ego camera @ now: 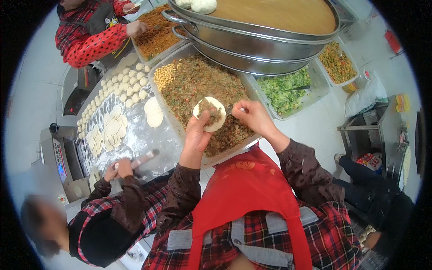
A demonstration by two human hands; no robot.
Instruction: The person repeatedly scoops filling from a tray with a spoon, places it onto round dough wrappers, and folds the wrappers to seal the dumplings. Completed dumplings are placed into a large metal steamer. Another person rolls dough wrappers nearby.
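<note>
A round dough wrapper (219,127) rests on my left hand (198,133), whose thumb presses on the brown filling (212,113) spread over it. My right hand (253,116) grips the handle of a metal utensil (230,108), its tip close to the wrapper's right edge; its full shape is hidden. Both hands are over a large plastic tub (175,126) of chopped brown filling (202,79), with a heap of yellow beans or kernels (165,75) in one corner. Two or so flat wrappers (154,113) lie on the metal table just left of the tub.
Stacked metal steamers (256,50) stand beyond the tub. Tubs of green filling (285,89), orange shreds (157,32) and mixed filling (337,62) surround it. On the floured table (145,145) are dough pieces (130,81) and wrappers (113,130). Co-workers stand at upper left, lower left and right.
</note>
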